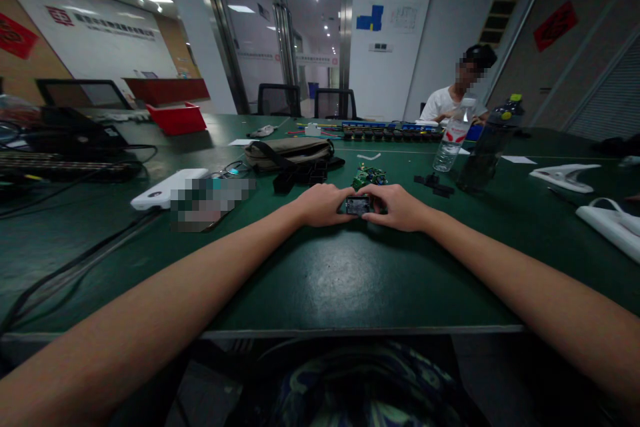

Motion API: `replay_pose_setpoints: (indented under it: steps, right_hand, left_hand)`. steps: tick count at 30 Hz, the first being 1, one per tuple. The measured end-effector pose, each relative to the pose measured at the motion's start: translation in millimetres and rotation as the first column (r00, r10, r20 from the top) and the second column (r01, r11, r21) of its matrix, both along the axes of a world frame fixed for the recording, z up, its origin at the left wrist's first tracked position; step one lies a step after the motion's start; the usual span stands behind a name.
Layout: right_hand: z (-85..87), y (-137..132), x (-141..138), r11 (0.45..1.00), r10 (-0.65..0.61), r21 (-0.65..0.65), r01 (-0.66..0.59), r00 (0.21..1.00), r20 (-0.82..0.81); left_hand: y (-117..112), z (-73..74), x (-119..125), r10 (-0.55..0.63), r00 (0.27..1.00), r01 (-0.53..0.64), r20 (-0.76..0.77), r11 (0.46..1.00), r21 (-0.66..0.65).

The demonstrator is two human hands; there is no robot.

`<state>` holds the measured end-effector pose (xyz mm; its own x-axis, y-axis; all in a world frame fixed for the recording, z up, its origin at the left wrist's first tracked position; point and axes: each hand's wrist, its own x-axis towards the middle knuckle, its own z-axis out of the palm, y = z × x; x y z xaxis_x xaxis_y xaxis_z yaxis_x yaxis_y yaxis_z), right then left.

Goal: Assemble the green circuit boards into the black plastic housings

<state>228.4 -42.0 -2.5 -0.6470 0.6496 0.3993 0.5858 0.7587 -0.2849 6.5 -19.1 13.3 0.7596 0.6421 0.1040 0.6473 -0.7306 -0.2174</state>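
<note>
Between my two hands is a small black rectangular case [358, 205] with pale printing on the side facing me. My left hand [325, 205] pinches its left end, thumb below and fingers above. The right end is gripped by my right hand [397, 208], thumb and forefinger curled round it. Just behind the case lies a pile of small green circuit boards [369, 175]. Several small black pieces [434, 184] lie on the table to the right of the pile. What the case contains is hidden.
On the green table [345, 280] stand a clear water bottle [453, 137] and a dark bottle [487, 147]. A grey bag [290, 152], a white power bank [167, 188] and a red bin [176, 119] are leftward. A person [455, 97] sits across the table.
</note>
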Motion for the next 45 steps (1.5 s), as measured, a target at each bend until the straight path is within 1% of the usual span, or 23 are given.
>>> replay_pose_setpoints:
  steps: [13,21,35,45]
  right_hand:
    - [-0.3,0.3,0.3,1.000,0.000,0.013,0.000,1.000,0.001]
    - [0.0,0.2,0.2,1.000,-0.002,-0.006,0.002,1.000,0.002]
    - [0.1,0.0,-0.1,1.000,0.000,0.008,0.000,1.000,0.000]
    - [0.9,-1.2,-0.3,1.000,-0.005,-0.017,0.005,1.000,-0.003]
  left_hand:
    - [0.8,-1.2,-0.4,-0.001,1.000,0.001,0.025,1.000,-0.001]
    - [0.2,0.2,-0.3,0.002,1.000,-0.002,-0.012,1.000,0.002]
    - [0.9,-1.3,-0.3,-0.004,1.000,0.004,-0.003,1.000,0.004]
    - [0.7,-0.6,0.3,-0.003,1.000,0.003,-0.013,1.000,-0.001]
